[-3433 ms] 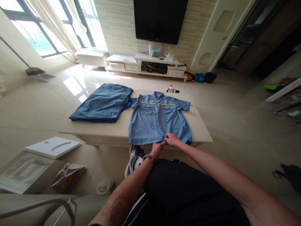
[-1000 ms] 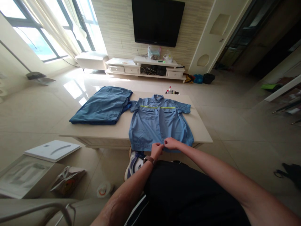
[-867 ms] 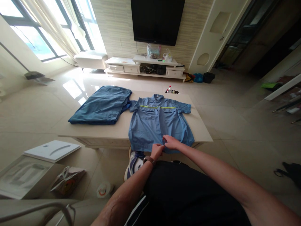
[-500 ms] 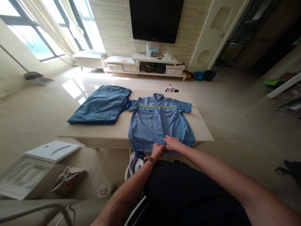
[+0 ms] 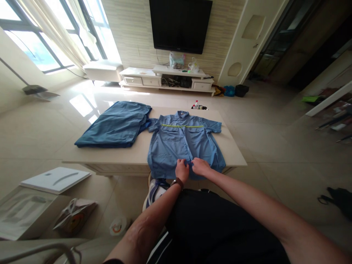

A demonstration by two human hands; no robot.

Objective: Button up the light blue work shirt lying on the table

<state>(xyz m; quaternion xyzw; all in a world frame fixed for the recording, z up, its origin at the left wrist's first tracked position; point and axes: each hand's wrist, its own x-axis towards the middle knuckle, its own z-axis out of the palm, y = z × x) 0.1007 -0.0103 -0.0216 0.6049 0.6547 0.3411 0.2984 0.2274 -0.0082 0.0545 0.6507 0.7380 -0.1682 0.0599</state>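
Note:
A blue short-sleeved shirt point(image 5: 172, 150) with a yellow stripe across the chest lies face up on the cream table point(image 5: 233, 156). Its collar points away from me, and the lower hem hangs over the near edge. My left hand point(image 5: 182, 171), with a brown watch on the wrist, is closed on the front placket near the hem. Just right of it, my right hand point(image 5: 200, 166) pinches the other side of the placket, a little apart from the left. To the left, a stack of folded blue clothes point(image 5: 115, 124) rests on the table.
Bottles with red caps point(image 5: 196, 105) stand beyond the table's far edge. On the floor at left are a white box point(image 5: 56, 179), a clear-lidded bin point(image 5: 27, 209) and a bag point(image 5: 74, 218). A low TV cabinet point(image 5: 151, 81) stands against the wall.
My left hand has moved up and slightly left along the shirt front, away from its place below the right hand. The right hand stays nearly in place; the view has shifted slightly.

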